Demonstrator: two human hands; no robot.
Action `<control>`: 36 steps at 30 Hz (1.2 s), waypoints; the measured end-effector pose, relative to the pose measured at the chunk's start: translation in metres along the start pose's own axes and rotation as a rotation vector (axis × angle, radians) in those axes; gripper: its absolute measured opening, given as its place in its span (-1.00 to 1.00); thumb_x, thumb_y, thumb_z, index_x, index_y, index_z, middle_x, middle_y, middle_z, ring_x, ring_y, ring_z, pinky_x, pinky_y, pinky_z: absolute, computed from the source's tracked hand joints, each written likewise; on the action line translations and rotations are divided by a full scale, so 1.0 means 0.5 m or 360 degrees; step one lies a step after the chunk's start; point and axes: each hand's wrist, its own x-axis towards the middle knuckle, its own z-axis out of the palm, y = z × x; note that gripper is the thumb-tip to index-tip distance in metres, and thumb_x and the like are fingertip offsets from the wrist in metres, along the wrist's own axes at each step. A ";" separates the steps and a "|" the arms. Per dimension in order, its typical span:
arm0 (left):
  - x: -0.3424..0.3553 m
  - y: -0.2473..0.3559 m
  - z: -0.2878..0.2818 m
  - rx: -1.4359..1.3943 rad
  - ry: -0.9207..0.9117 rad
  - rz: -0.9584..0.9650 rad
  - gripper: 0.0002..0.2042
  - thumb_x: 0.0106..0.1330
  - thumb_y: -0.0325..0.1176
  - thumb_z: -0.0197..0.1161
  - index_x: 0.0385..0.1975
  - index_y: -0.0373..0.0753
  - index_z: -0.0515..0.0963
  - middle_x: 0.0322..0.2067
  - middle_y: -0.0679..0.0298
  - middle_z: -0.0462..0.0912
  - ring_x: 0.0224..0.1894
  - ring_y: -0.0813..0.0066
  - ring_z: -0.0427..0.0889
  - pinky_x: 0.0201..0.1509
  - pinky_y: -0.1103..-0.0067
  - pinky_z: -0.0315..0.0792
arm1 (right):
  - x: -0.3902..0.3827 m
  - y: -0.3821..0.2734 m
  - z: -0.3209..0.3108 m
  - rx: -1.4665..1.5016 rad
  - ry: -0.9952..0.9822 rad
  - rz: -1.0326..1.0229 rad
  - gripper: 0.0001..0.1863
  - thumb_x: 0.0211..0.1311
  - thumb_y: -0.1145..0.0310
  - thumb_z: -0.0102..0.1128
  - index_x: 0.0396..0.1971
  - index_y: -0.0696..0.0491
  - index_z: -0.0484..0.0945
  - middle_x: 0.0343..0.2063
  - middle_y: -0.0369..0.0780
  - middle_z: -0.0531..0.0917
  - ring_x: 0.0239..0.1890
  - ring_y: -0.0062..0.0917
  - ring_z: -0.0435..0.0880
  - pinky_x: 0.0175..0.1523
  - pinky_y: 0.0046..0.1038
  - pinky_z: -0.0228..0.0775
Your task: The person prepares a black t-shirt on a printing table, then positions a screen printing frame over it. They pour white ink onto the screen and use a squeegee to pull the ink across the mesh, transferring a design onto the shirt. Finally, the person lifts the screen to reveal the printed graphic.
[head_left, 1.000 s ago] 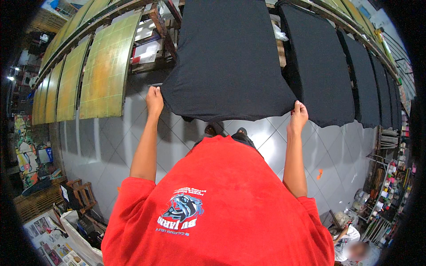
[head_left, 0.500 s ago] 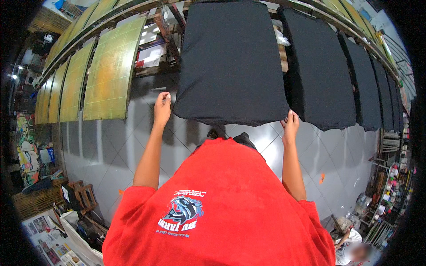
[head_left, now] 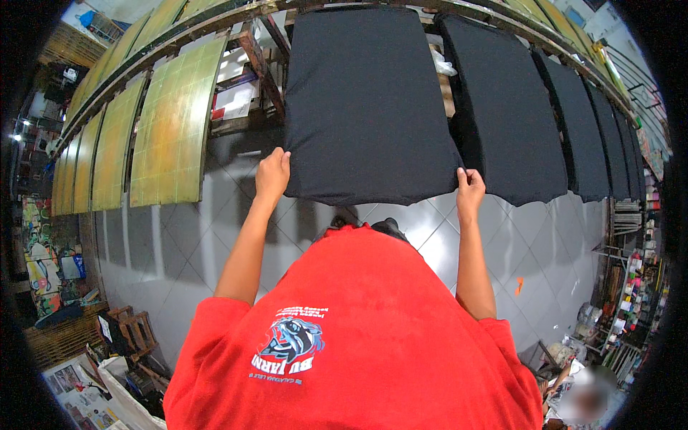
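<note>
A black cloth (head_left: pixel 369 107), which looks like a shirt, is drawn over a flat board in front of me, its near edge hanging loosely. My left hand (head_left: pixel 272 175) is closed at the cloth's left side, close to the near corner, thumb against the edge. Opposite it, my right hand (head_left: pixel 470 192) pinches the right side near the other corner. Cloth hides the board beneath. Beside my right hand lies a second black cloth (head_left: pixel 505 107) on its own board, with several more alike farther right.
Several bare yellow-green boards (head_left: pixel 175 122) stand in a row at the left. A long wooden rail (head_left: pixel 236 23) runs behind the boards. Grey tiles (head_left: pixel 516 247) cover the floor. Shelves of small bottles (head_left: pixel 632 287) and another person (head_left: pixel 573 394) are at the right.
My left hand has moved right and closed on the cloth's left edge, from beside it. My right hand stays on the right edge, slightly higher up it. The view has shifted a little.
</note>
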 end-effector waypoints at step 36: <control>-0.059 -0.068 -0.004 -0.0578 -0.0091 -0.0214 -0.67 0.41 -0.28 0.01 -0.56 -0.36 0.25 -0.65 0.07 0.24 -0.57 0.38 0.20 -0.43 0.40 0.25 | 0.023 -0.026 -0.013 0.0589 0.0231 0.0118 -0.84 0.35 0.34 0.10 -0.34 0.12 0.54 -0.49 -0.46 0.40 -0.43 -0.80 0.28 -0.33 -0.68 0.12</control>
